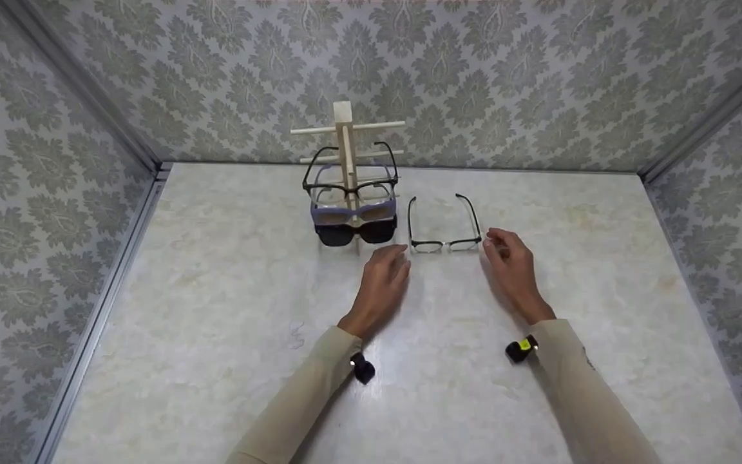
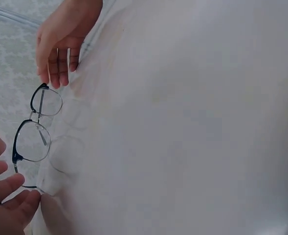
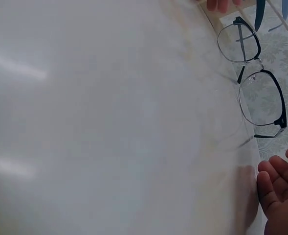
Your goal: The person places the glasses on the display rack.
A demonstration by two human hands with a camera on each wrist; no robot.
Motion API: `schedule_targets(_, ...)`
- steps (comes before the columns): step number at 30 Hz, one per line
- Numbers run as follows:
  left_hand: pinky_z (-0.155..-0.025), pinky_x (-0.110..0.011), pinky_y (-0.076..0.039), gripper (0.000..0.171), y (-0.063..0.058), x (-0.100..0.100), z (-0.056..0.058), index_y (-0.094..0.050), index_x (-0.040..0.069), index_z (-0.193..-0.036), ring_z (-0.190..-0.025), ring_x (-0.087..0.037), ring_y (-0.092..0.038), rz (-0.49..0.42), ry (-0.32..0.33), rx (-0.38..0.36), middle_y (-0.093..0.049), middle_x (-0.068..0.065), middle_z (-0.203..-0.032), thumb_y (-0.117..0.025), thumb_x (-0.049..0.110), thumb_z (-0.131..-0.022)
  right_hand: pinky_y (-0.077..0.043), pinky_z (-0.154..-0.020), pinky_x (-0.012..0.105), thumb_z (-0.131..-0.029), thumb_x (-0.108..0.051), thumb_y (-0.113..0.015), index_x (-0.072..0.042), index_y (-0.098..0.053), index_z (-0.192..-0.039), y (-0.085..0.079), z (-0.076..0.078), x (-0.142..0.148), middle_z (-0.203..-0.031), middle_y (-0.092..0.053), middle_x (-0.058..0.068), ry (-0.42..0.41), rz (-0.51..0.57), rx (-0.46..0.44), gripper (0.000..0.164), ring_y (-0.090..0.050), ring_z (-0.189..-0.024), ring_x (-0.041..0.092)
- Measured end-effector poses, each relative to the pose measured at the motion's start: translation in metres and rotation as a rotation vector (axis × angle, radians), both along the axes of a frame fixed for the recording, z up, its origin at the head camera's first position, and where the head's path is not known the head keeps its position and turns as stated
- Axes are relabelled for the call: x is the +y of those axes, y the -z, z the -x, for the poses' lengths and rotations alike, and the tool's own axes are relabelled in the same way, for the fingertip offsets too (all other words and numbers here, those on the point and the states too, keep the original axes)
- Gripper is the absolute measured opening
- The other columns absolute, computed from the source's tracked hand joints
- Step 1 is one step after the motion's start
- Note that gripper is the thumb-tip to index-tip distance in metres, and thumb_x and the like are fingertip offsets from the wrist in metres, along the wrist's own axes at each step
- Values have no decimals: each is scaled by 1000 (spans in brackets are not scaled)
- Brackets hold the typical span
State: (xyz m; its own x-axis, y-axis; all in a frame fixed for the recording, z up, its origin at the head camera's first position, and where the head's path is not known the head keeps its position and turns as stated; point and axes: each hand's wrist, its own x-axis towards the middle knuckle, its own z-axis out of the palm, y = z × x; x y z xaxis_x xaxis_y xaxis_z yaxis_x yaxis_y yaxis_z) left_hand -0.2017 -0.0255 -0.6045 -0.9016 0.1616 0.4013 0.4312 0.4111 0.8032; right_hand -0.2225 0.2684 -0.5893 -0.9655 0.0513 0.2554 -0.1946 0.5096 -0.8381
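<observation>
A pair of eyeglasses (image 1: 444, 245) with dark upper rims stands on the table, temples unfolded and pointing to the back. My left hand (image 1: 384, 283) is just left of its front, fingers loosely bent and apart from the frame. On the other side, my right hand (image 1: 514, 270) has its fingertips close to the right hinge; whether they touch is unclear. In the left wrist view, both lenses of the eyeglasses (image 2: 32, 141) show between the two hands. The right wrist view has my right hand (image 3: 280, 196) with bent fingers and nothing in them.
Left of the eyeglasses stands a wooden display rack (image 1: 342, 113) with crossbars. It carries black-framed glasses (image 1: 350, 189), purple-framed glasses (image 1: 353, 214) and black sunglasses (image 1: 356, 234). The pale table (image 1: 229, 290) is bordered by patterned walls at the back and sides.
</observation>
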Motion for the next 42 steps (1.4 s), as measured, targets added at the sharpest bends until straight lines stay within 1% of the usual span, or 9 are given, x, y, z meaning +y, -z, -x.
schedule_targets(3,-106,-46,-57,36,-2,6,2,-68,-2,-143,-121,-30,-69,-57,0,-57,-72,-19,-132,-62,15,-112,-53,-91,19,-114,-19,-64,4,-65,-145,-6,1,-3,-134,-70,18,0,48,-52,39,-69,-113,29)
schedule_targets(7,-101,-50,-58,43,-19,11,-2,-62,-3,-151,-114,-31,-69,-134,5,-184,-70,-21,-130,-64,10,-111,-55,-97,24,-114,-22,-64,2,-64,-148,-13,3,-6,-138,-70,19,-5,68,-120,41,-69,-121,31)
schedule_targets(14,-113,-44,-56,50,-26,21,1,-55,-4,-157,-141,-34,-60,-139,-33,-291,-59,-21,-156,-64,5,-109,-56,-91,16,-114,-21,-65,5,-63,-148,-17,7,-7,-136,-71,22,2,125,-164,42,-69,-117,27)
schedule_targets(20,-105,-41,-60,52,-21,29,10,-54,-9,-155,-137,-36,-63,-118,-49,-239,-62,-27,-150,-66,5,-107,-57,-86,15,-113,-17,-65,7,-63,-148,-18,10,-10,-133,-70,24,6,179,-191,42,-69,-106,15)
schedule_targets(24,-104,-41,-59,53,6,35,26,-56,-9,-154,-129,-31,-67,-62,-71,-179,-69,-23,-139,-69,7,-105,-57,-84,16,-113,-13,-64,6,-62,-148,-18,12,-13,-132,-70,24,18,201,-214,40,-69,-106,15)
schedule_targets(27,-98,-39,-60,54,17,36,32,-55,-9,-155,-118,-28,-70,-12,-83,-132,-69,-21,-136,-69,8,-105,-58,-86,18,-114,-12,-63,8,-61,-149,-18,13,-14,-133,-69,25,12,217,-222,40,-70,-109,19)
schedule_targets(32,-105,-43,-57,57,9,35,27,-49,-12,-158,-108,-29,-67,74,-59,-66,-63,-26,-146,-66,11,-109,-61,-90,21,-113,-9,-63,9,-61,-148,-17,15,-17,-132,-69,29,3,264,-218,39,-73,-112,27)
schedule_targets(34,-109,-44,-54,56,15,36,32,-50,-12,-158,-110,-29,-65,88,-58,-45,-63,-26,-147,-66,12,-110,-61,-89,21,-113,-9,-64,9,-63,-146,-17,15,-17,-131,-70,28,6,268,-212,38,-73,-111,28)
schedule_targets(42,-86,-33,-59,40,14,35,34,-64,-14,-144,-95,-20,-68,-43,-94,-9,-74,-15,-109,-67,5,-108,-58,-77,17,-112,-7,-66,8,-67,-142,-19,8,-19,-124,-73,26,-1,248,-191,34,-70,-98,16)
